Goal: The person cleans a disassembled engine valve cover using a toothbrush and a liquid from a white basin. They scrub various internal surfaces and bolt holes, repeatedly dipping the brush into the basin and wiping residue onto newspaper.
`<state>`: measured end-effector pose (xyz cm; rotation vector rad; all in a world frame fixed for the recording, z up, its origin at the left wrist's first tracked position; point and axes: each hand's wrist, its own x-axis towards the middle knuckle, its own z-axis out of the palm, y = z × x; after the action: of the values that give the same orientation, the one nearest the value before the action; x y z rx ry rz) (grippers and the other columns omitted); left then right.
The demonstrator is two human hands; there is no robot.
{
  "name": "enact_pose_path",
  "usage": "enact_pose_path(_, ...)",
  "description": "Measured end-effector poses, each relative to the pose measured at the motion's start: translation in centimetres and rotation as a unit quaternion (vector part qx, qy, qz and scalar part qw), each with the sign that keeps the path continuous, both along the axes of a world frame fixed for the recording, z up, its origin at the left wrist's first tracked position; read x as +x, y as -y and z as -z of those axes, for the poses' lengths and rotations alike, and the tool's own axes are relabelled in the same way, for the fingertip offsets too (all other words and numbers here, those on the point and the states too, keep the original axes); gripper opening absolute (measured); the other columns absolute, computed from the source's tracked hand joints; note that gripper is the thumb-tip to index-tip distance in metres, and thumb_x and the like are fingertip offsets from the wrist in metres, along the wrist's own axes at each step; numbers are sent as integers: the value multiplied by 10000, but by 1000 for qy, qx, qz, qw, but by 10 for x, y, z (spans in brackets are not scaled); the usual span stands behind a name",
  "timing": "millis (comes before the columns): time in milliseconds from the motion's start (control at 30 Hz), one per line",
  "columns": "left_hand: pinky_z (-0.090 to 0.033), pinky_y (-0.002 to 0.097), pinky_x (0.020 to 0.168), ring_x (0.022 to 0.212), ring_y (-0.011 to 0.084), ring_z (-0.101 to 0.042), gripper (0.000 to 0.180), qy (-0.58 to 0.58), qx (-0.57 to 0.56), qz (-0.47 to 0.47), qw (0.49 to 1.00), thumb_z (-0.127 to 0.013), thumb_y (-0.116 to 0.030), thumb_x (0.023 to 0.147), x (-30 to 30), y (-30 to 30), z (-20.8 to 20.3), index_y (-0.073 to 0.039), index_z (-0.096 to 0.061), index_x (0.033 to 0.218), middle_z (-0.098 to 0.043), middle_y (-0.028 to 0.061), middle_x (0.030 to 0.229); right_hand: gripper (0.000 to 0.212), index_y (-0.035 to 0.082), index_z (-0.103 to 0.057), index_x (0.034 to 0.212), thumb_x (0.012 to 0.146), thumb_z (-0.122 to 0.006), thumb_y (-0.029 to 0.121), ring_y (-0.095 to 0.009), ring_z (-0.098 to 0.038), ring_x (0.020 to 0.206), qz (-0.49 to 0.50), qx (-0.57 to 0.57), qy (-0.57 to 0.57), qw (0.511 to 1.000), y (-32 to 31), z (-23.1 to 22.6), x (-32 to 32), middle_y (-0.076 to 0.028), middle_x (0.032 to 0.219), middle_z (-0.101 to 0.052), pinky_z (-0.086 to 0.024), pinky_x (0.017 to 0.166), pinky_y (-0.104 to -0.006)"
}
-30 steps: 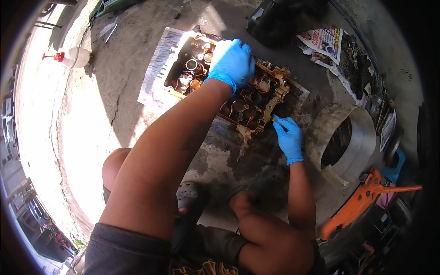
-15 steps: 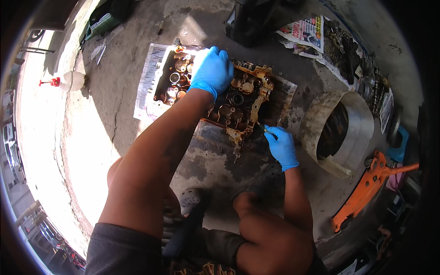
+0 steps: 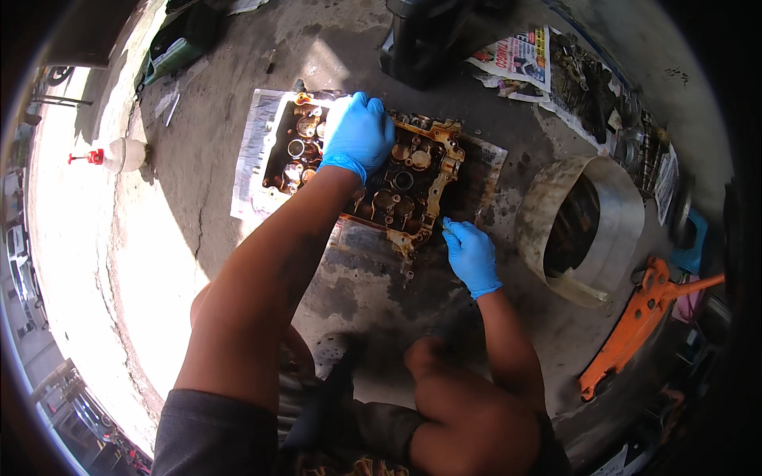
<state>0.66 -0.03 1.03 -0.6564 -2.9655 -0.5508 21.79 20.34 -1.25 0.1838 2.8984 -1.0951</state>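
An oily metal engine cylinder head [image 3: 429, 190] lies on newspaper [image 3: 248, 170] on the ground, its round valve bores facing up. My left hand [image 3: 359, 136], in a blue glove, reaches across its middle. The fingers are curled over the far edge and grip it, their tips hidden. At the near right corner, my right hand [image 3: 471, 252], also gloved in blue, is closed in a pinch on a thin tool mostly covered by the fingers. The tool's end is at the side of the cylinder head, too small to make out.
To the right stands a bent sheet-metal ring [image 3: 623, 230], with an orange floor jack [image 3: 627, 333] nearer me. Greasy parts lie on newspaper [image 3: 516, 62] at the far right. A dark object [image 3: 417, 55] stands beyond the cylinder head; a white bottle with a red top [image 3: 125, 155] is left.
My right hand has moved slightly left, closer against the corner of the cylinder head. My left hand keeps its grip. The whole view has shifted a little.
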Motion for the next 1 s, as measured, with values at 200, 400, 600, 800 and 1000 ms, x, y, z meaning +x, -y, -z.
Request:
enact_pose_path(200,-479,498,799,917,411,-589,195,9,30,-3,1000,-596,-206,893,4,-1,0,-13,-612,916,-581,226,929,194,86,-729,1069,904,-684,177,-363,-670,841,-34,34,-5,999,-10,6,-14,-123,948,-690,-541,706,-426)
enact_pose_path(400,-485,501,807,900,421,-583,167,-10,52,21,998,-597,-167,881,0,3,8,-3,-601,911,-581,225,943,182,98,-720,1060,919,-649,191,-369,-650,754,-40,146,44,987,-14,-58,12,-118,933,-662,-518,654,-473)
enact_pose_path(600,-486,462,758,840,388,-611,137,-34,44,46,997,-594,-146,900,-3,4,9,-20,-647,905,-620,198,878,197,38,-667,1117,971,-582,138,-359,-669,854,168,267,-63,947,-135,-149,53,-166,967,-669,-534,728,-423)
enact_pose_path(800,-482,480,752,835,399,-603,158,-26,6,49,998,-587,-169,903,-8,8,13,-22,-640,878,-615,204,876,239,43,-666,1075,916,-495,97,-451,-640,1017,183,269,233,916,-191,-41,52,-260,1069,-655,-521,882,-526)
enact_pose_path(1000,-489,475,767,859,394,-616,181,-27,-13,56,998,-579,-193,923,-11,9,14,-33,-658,892,-628,208,898,247,32,-685,1039,907,-490,108,-449,-647,1039,179,158,181,954,-198,-4,55,-265,1079,-669,-519,914,-520)
